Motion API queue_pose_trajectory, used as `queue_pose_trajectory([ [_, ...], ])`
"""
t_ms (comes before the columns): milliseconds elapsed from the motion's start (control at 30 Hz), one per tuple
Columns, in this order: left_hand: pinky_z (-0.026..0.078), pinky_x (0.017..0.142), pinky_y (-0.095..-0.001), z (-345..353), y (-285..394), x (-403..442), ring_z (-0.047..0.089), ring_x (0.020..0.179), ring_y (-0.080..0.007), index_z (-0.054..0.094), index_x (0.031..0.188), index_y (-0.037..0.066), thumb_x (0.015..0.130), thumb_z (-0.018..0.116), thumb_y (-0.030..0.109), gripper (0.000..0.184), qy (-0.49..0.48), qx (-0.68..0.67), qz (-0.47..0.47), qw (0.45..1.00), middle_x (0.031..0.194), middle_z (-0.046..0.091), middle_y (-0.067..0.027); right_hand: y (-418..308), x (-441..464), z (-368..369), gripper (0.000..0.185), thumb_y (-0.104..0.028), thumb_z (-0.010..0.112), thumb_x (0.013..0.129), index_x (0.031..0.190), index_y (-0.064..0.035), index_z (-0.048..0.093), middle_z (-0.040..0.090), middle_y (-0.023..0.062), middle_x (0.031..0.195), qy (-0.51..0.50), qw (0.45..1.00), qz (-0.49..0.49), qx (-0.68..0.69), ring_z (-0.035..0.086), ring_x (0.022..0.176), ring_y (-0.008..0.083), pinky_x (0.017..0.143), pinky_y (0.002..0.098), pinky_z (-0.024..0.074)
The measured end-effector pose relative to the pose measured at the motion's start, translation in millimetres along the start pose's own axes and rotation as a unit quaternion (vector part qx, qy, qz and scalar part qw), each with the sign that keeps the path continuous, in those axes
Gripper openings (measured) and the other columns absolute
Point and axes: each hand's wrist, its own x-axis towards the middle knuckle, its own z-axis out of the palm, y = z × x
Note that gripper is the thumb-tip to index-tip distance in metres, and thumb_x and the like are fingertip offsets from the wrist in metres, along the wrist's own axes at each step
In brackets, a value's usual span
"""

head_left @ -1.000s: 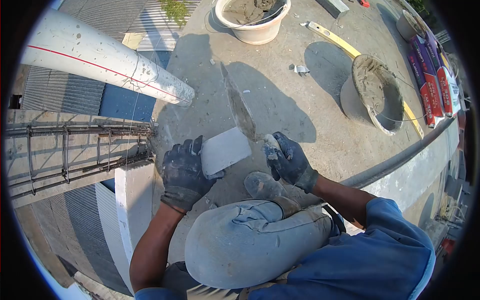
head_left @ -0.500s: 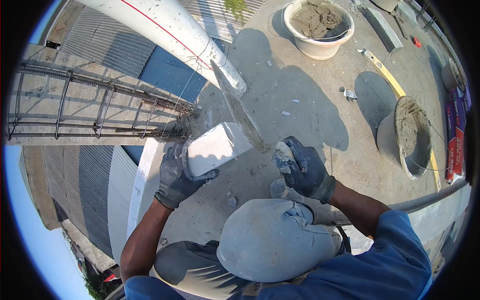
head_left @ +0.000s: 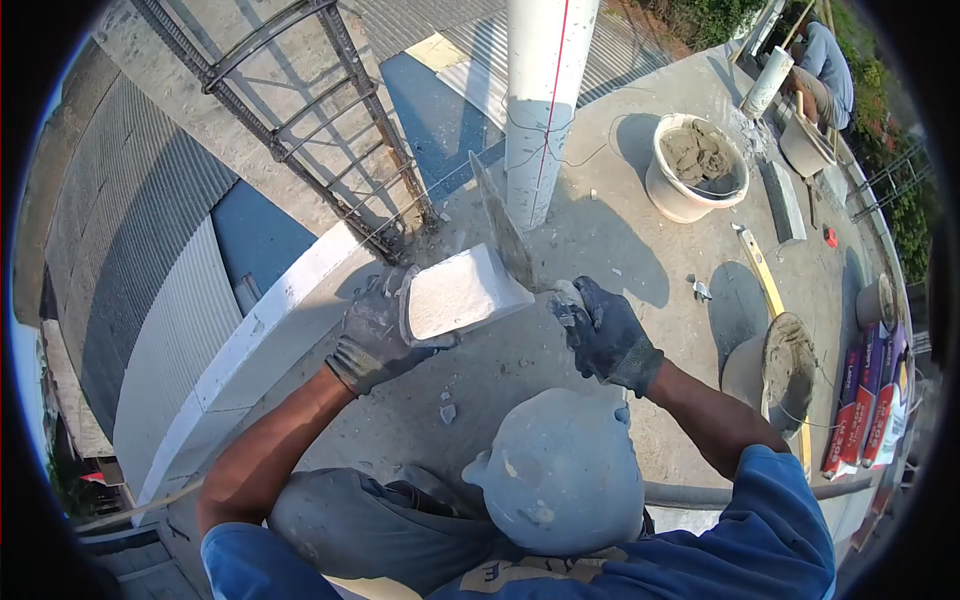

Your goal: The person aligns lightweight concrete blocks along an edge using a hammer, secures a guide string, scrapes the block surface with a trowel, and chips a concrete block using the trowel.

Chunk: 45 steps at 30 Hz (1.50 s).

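Observation:
A dark, dusty glove covers my left hand [head_left: 378, 325], which grips a white block [head_left: 462, 290] by its left end. My right hand [head_left: 610, 332], gloved too, is closed round the handle of a trowel [head_left: 503, 228]. The long blade points up and to the left, just behind the block's right end. Whether blade and block touch, I cannot tell. Below the left hand, small chips lie on the concrete floor [head_left: 600, 225].
A low white block wall [head_left: 250, 335] runs along the left, beside a rebar cage [head_left: 285, 140]. A white pipe [head_left: 538, 110] stands ahead. Mortar buckets [head_left: 697, 170] [head_left: 745, 372], a yellow level [head_left: 762, 270] and bags [head_left: 868, 400] are right. Another person [head_left: 825, 75] crouches far right.
The view has swung left, so the pipe now looks upright and the low wall shows more. The block is tilted differently in my left hand; the trowel points more steeply upward.

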Motion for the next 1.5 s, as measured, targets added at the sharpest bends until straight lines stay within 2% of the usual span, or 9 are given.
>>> queue_pose_trajectory([
  [233, 0.05, 0.091, -0.0485, 4.1, -4.1, -0.7, 0.06, 0.109, -0.0384, 0.053, 0.131, 0.001, 0.073, 0.075, 0.065, 0.089, -0.001, -0.024, -0.014, 1.0, 0.12, 0.058, -0.0211, -48.1, -4.4, -4.4, 0.02, -0.022, 0.045, 0.102, 0.11, -0.0047, 0.051, 0.054, 0.0046, 0.066, 0.155, 0.97, -0.107, 0.156, 0.055, 0.046, 0.0115, 0.041, 0.0279, 0.0449],
  [367, 0.051, 0.091, -0.0486, 2.7, -7.7, -1.7, 0.06, 0.109, -0.0374, 0.053, 0.132, 0.003, 0.073, 0.076, 0.064, 0.088, 0.042, -0.008, 0.002, 0.999, 0.119, 0.058, -0.02, 12.7, 1.3, 20.7, 0.025, -0.025, 0.048, 0.101, 0.112, -0.0029, 0.051, 0.055, 0.0043, 0.063, 0.081, 0.979, -0.107, -0.154, 0.055, 0.046, 0.0123, 0.041, 0.0283, 0.0442],
  [433, 0.05, 0.093, -0.0482, 3.0, -4.8, -3.7, 0.059, 0.114, -0.0375, 0.052, 0.133, 0.004, 0.072, 0.077, 0.064, 0.089, 0.032, -0.011, -0.006, 0.999, 0.123, 0.057, -0.0208, -41.4, -0.7, 2.0, 0.026, -0.014, 0.052, 0.095, 0.114, 0.004, 0.051, 0.06, 0.0198, 0.076, -0.011, 0.994, 0.106, -0.023, 0.066, 0.068, 0.0319, 0.061, 0.0391, 0.0514],
  [633, 0.053, 0.09, -0.0472, -2.1, -1.5, 1.9, 0.061, 0.111, -0.0369, 0.051, 0.134, 0.004, 0.073, 0.075, 0.065, 0.089, -0.059, -0.054, -0.053, 0.995, 0.123, 0.057, -0.0207, -12.9, -14.6, 13.7, 0.037, -0.039, 0.05, 0.101, 0.11, -0.0034, 0.05, 0.058, 0.0048, 0.064, 0.125, 0.984, -0.124, -0.038, 0.059, 0.05, 0.0119, 0.047, 0.0265, 0.046],
  [667, 0.053, 0.09, -0.0472, 0.8, -0.6, 0.8, 0.061, 0.111, -0.0369, 0.051, 0.134, 0.004, 0.073, 0.075, 0.065, 0.089, -0.057, -0.053, -0.05, 0.996, 0.123, 0.057, -0.0207, -0.9, -12.0, 15.8, 0.032, -0.022, 0.051, 0.097, 0.115, 0.0048, 0.048, 0.062, 0.0263, 0.081, -0.01, 0.987, 0.025, -0.159, 0.066, 0.073, 0.0421, 0.06, 0.0424, 0.0516],
  [767, 0.055, 0.083, -0.0462, 3.2, -1.1, 6.5, 0.064, 0.104, -0.0352, 0.053, 0.131, 0.004, 0.073, 0.076, 0.064, 0.086, 0.028, 0.054, 0.013, 0.998, 0.117, 0.057, -0.0191, 11.8, -13.3, 10.8, 0.036, -0.037, 0.051, 0.101, 0.108, -0.0022, 0.05, 0.058, 0.0071, 0.062, 0.063, 0.988, -0.067, -0.126, 0.061, 0.051, 0.0142, 0.047, 0.0285, 0.0464],
  [1167, 0.045, 0.097, -0.0474, -1.8, 11.9, 8.8, 0.057, 0.11, -0.0377, 0.051, 0.129, -0.002, 0.071, 0.078, 0.061, 0.089, -0.031, -0.039, -0.039, 0.998, 0.117, 0.056, -0.0209, -4.0, -45.4, 4.4, 0.038, -0.034, 0.06, 0.097, 0.113, -0.0018, 0.048, 0.06, 0.0049, 0.066, 0.049, 0.994, -0.029, -0.093, 0.062, 0.058, 0.0113, 0.051, 0.0271, 0.049],
  [1267, 0.045, 0.096, -0.0465, 9.8, 2.9, 6.1, 0.057, 0.11, -0.0375, 0.051, 0.129, -0.002, 0.072, 0.078, 0.06, 0.089, -0.022, -0.023, -0.03, 0.999, 0.117, 0.056, -0.0206, -7.6, -56.6, 7.2, 0.029, -0.016, 0.059, 0.094, 0.114, 0.0023, 0.049, 0.062, 0.0197, 0.067, 0.183, 0.976, -0.12, 0.014, 0.063, 0.058, 0.0398, 0.054, 0.0408, 0.0503],
  [1500, 0.043, 0.1, -0.046, 1.9, 6.6, 3.4, 0.054, 0.115, -0.0368, 0.047, 0.133, -0.004, 0.071, 0.078, 0.06, 0.094, -0.053, -0.041, -0.048, 0.997, 0.121, 0.056, -0.0202, 1.0, -59.0, 14.5, 0.034, -0.016, 0.06, 0.091, 0.115, 0.0043, 0.047, 0.063, 0.0214, 0.069, 0.055, 0.982, -0.054, -0.172, 0.066, 0.063, 0.0414, 0.058, 0.0438, 0.0513],
])
